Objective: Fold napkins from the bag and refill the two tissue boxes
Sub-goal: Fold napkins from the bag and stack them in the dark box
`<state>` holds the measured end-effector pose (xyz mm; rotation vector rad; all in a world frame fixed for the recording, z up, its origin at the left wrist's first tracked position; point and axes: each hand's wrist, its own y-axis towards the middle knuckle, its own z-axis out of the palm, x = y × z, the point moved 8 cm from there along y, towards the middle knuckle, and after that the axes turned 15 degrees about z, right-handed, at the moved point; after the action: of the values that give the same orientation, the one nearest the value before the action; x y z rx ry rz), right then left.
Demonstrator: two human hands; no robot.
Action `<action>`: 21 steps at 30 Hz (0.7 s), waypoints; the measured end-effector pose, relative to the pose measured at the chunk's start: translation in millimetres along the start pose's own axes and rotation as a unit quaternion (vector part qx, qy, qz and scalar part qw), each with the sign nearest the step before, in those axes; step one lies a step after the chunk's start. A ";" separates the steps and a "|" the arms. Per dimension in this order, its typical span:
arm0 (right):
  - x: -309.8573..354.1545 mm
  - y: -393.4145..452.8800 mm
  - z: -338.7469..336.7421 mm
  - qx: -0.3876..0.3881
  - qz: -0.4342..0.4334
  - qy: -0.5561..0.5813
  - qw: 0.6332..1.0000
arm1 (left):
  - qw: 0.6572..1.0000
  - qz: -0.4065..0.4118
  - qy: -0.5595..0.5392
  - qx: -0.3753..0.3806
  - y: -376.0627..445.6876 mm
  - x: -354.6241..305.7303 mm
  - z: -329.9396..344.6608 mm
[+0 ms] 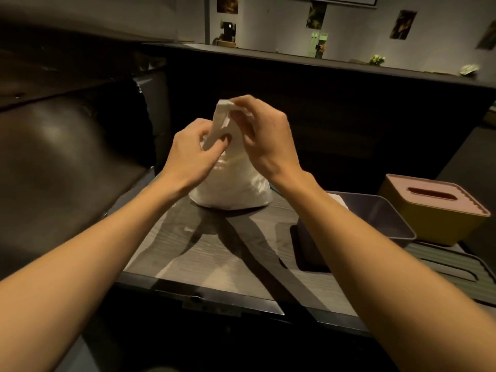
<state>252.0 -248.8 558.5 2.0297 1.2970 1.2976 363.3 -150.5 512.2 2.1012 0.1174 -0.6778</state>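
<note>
Two bare forearms are seen reaching forward from the bottom edge over a grey wood-grain worktop (220, 253), on which their shadows are cast. At the right front of the worktop a dark ribbed lid (453, 267) is seen lying flat, partly cut off by the frame edge. Just behind it a grey open tissue box (386, 218) is placed; something pale shows at its far inner corner, possibly napkins, though the view is too dim to be sure. Touching or just beside it, further right, a yellow tissue box (429, 221) is set, closed with a pinkish slotted lid (432, 197).

At the middle of the worktop a white plastic bag (233, 186) is stood upright, its body bulging and its neck drawn upward. The left hand (193, 151) is curled round the twisted neck low down, thumb and fingers pinched on the plastic. The right hand (263, 135) is held higher, its fingertips pinched on the top end of the same twisted neck (222, 114).

Left of the worktop a dark padded seat (61, 157) is noted. Behind the bag a dark partition (335, 108) is seen, and beyond it a pale wall (349, 28) with several pictures hung on it.
</note>
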 end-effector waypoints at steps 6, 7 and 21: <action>-6.6 -37.7 -12.0 0.088 0.081 0.143 0.983 | 0.972 -0.104 -0.208 0.027 -43.1 -25.1 20.1; -10.9 -43.7 -9.0 0.116 0.097 0.132 0.980 | 0.954 -0.138 -0.260 0.050 -55.7 -22.4 28.3; -71.3 -167.6 35.9 0.205 0.380 0.327 0.841 | 0.810 -0.339 -0.465 -0.114 -151.6 19.9 65.0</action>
<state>191.5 -223.6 384.9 2.6790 1.0924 2.4139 303.1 -115.2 361.4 1.2535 0.3775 -1.9405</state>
